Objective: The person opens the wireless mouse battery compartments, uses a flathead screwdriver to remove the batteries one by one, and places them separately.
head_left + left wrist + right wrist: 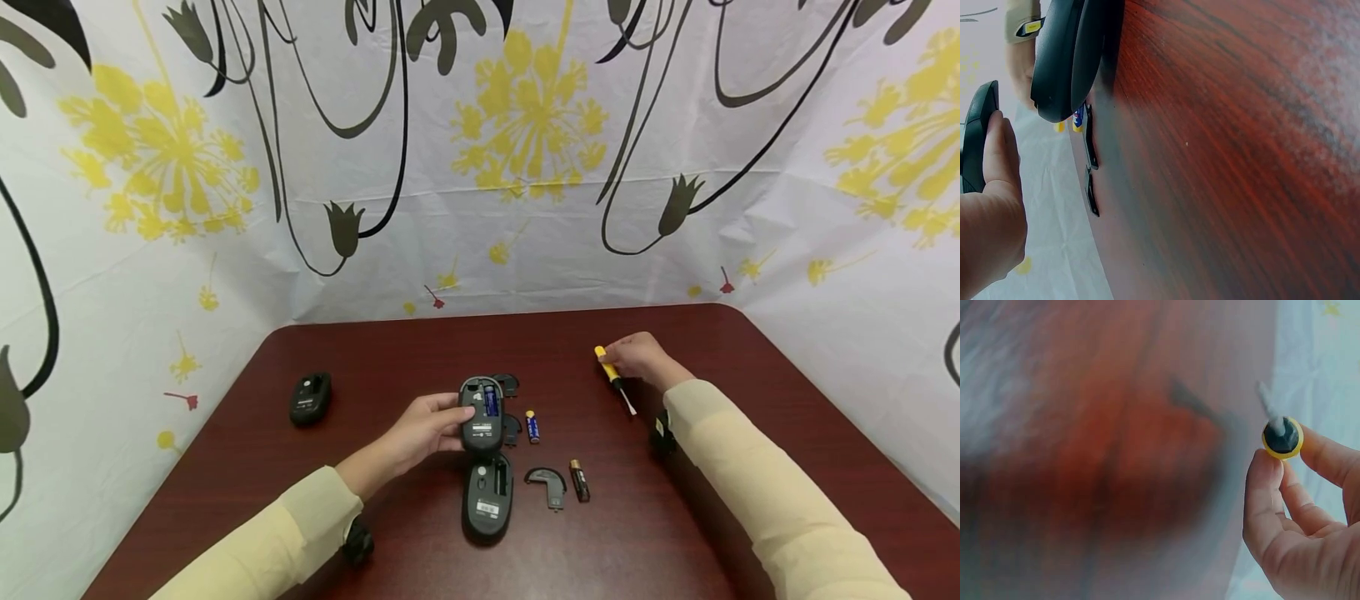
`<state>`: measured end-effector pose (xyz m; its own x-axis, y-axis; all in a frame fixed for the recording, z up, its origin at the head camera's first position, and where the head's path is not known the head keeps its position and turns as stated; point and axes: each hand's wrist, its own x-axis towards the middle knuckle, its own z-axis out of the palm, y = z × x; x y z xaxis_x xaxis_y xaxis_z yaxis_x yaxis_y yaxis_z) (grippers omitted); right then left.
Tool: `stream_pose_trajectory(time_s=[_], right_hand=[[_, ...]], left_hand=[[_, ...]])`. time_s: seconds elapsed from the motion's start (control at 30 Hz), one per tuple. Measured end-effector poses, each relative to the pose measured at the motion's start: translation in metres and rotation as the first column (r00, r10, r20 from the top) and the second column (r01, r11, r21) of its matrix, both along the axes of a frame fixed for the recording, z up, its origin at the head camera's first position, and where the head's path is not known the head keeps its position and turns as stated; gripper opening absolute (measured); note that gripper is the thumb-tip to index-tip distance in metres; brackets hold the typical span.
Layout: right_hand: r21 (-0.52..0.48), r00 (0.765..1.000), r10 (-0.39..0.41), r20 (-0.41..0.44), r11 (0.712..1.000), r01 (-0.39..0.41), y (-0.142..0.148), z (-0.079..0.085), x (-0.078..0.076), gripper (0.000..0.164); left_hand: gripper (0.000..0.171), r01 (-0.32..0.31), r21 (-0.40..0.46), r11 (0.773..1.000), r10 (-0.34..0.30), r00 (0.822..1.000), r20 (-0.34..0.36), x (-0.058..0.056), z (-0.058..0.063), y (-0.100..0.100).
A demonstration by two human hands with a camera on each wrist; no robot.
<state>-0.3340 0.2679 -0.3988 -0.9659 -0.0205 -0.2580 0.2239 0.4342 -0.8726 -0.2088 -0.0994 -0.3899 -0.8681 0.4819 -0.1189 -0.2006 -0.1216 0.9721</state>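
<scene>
My left hand (423, 433) grips a black computer mouse (482, 435), its underside facing me and a blue battery (491, 401) in its open compartment. In the left wrist view the held mouse (979, 134) is raised above the table. Just nearer on the table lies a second mouse (487, 504), upside down with its battery slot bare. My right hand (639, 357), at the far right, pinches a screwdriver (607, 364) by its yellow handle. Its metal shaft points down toward me, and the right wrist view shows the screwdriver (1282, 436) nearly end-on between thumb and fingers.
Right of the mice lie a blue battery (532, 427), a dark battery (580, 481) and a curved battery cover (551, 483). Two more dark covers, one a cover (512, 429), sit behind. A third mouse (311, 398) rests at the left on the brown table (390, 350).
</scene>
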Motion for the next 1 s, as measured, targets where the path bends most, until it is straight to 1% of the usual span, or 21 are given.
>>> stream_pose_trajectory(time_s=[0.07, 0.2, 0.37, 0.53, 0.63, 0.8, 0.93, 1.0], right_hand=[[-0.054, 1.0, -0.011, 0.017, 0.998, 0.012, -0.001, 0.004, 0.0, 0.045], [-0.134, 1.0, -0.005, 0.029, 0.991, 0.009, -0.004, 0.018, 0.002, 0.05], [-0.217, 1.0, -0.018, 0.018, 0.976, 0.021, -0.012, 0.035, 0.01, 0.052], [-0.348, 0.999, -0.034, 0.002, 0.937, 0.033, -0.021, 0.046, 0.016, 0.054], [-0.398, 0.999, -0.047, -0.003, 0.916, 0.042, -0.028, 0.052, 0.021, 0.054], [-0.489, 0.998, -0.065, -0.025, 0.871, 0.044, -0.043, 0.065, 0.034, 0.053], [-0.502, 0.993, -0.099, -0.067, 0.863, 0.053, -0.056, 0.076, 0.046, 0.053], [-0.501, 0.989, -0.112, -0.092, 0.864, 0.051, -0.063, 0.081, 0.052, 0.053]], left_hand=[[0.051, -0.001, -0.002, 1.0, 0.001, 1.0, 0.002, 0.0, 0.0, 0.0], [0.051, -0.001, -0.001, 1.0, 0.001, 1.0, 0.008, -0.001, -0.001, 0.001], [0.052, 0.003, 0.003, 1.0, -0.003, 1.0, 0.011, -0.002, -0.002, 0.002], [0.054, 0.008, 0.0, 1.0, -0.008, 1.0, 0.014, -0.003, -0.003, 0.001], [0.054, 0.01, 0.004, 1.0, -0.01, 1.0, 0.017, -0.003, -0.003, 0.001], [0.053, 0.008, 0.011, 1.0, -0.008, 1.0, 0.018, -0.004, -0.003, 0.003], [0.051, 0.007, 0.014, 1.0, -0.007, 1.0, 0.014, -0.004, -0.002, 0.004], [0.052, 0.008, 0.014, 1.0, -0.009, 1.0, 0.014, -0.004, -0.002, 0.004]])
